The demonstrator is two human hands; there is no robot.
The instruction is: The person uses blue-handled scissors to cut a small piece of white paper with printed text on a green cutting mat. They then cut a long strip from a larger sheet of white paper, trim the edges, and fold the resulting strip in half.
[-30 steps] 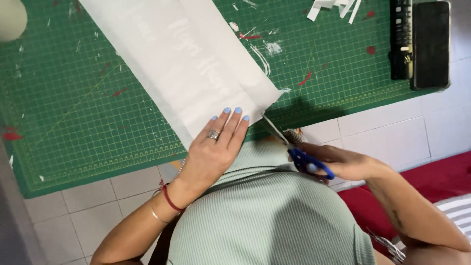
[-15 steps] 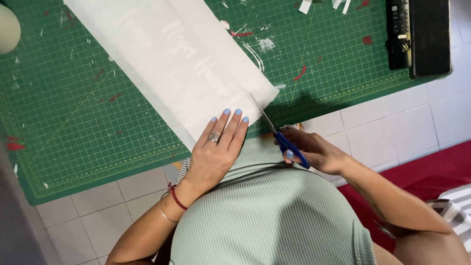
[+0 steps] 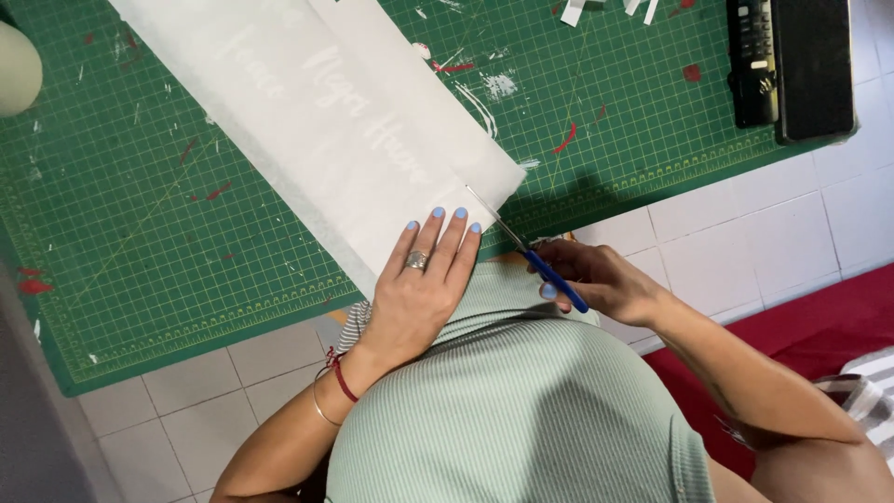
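Note:
A long white sheet (image 3: 317,121) with pale lettering lies slanted across a green cutting mat (image 3: 140,242). My left hand (image 3: 419,289) lies flat on the sheet's near end, fingers spread and pressing it down. My right hand (image 3: 596,279) grips blue-handled scissors (image 3: 531,256). Their thin blades reach up and left to the sheet's near right edge, by the corner. A ring sits on my left hand and a red cord and bangle on that wrist.
The mat rests on a white tiled counter (image 3: 745,233). A black device (image 3: 792,65) lies at the mat's far right corner. Paper scraps (image 3: 596,9) and red bits dot the mat. A pale round object (image 3: 17,65) sits at far left. Red floor (image 3: 819,326) shows lower right.
My right hand has brought the scissors up and left from beside my body until the blades meet the sheet's edge. My left hand has stayed flat on the sheet.

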